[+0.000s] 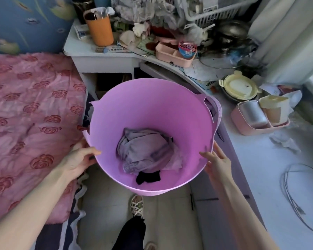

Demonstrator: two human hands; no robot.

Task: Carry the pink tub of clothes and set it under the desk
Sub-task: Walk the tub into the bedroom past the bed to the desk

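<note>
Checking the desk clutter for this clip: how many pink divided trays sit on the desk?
2: one pink divided tray at the back beside the orange cup, another at the right holding a metal tin. Clutter may hide more.

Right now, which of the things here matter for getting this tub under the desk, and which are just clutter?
Part of the job:
pink tub
clothes inside it
left hand and right hand, on its rim
desk

Just lying about:
orange cup
pink tray
yellow-lidded container
cable
bed cover
</note>
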